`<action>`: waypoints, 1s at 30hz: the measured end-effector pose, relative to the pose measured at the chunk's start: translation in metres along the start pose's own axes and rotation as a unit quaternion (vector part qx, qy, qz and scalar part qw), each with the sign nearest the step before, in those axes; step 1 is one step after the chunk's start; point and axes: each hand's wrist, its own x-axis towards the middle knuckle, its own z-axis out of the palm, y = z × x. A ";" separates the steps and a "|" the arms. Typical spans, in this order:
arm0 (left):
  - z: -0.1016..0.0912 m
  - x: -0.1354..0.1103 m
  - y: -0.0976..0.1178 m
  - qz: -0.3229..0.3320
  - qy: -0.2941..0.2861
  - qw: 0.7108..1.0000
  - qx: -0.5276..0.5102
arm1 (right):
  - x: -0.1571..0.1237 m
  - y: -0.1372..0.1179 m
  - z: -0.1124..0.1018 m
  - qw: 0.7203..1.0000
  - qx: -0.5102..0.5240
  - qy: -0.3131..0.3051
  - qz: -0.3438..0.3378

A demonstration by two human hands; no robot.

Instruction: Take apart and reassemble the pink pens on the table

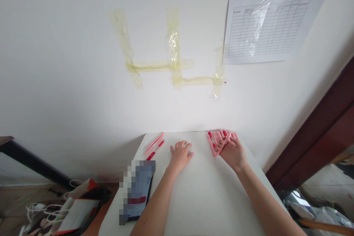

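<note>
My left hand [180, 155] rests palm down near the middle of the white table [204, 199], fingers spread and holding nothing. To its left lie two slim pink pens [153, 143] and a red-and-white pen [155, 150]. At the table's far right, my right hand [232, 152] is turned partly palm up with its fingers curled around a pink pen [223, 144], which slants across them. Beside and behind those fingers, a row of several pink and red pens [211, 141] lies against the wall; my hand hides part of it.
A phone or tablet [138, 212], partly blurred out, lies on the table's left side. The white wall [83, 62] behind carries yellowed tape strips [174, 40] and a taped printed sheet [265, 29]. Bags [80, 210] and cables sit on the floor at left; dark red wood [318, 136] stands at right.
</note>
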 end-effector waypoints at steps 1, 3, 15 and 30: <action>0.000 0.000 0.000 0.001 0.001 1.000 0.000 | 0.002 0.000 -0.003 1.000 -0.029 0.009 -0.001; 0.001 0.000 -0.001 0.003 0.005 1.000 -0.002 | 0.007 0.000 -0.007 0.996 -0.080 0.036 -0.007; -0.003 -0.001 0.001 -0.003 -0.002 1.000 -0.009 | 0.017 -0.017 -0.035 0.841 -0.444 0.221 -0.217; -0.006 0.000 0.002 -0.007 -0.013 1.000 -0.009 | 0.023 -0.005 -0.058 0.546 -0.750 0.204 -0.311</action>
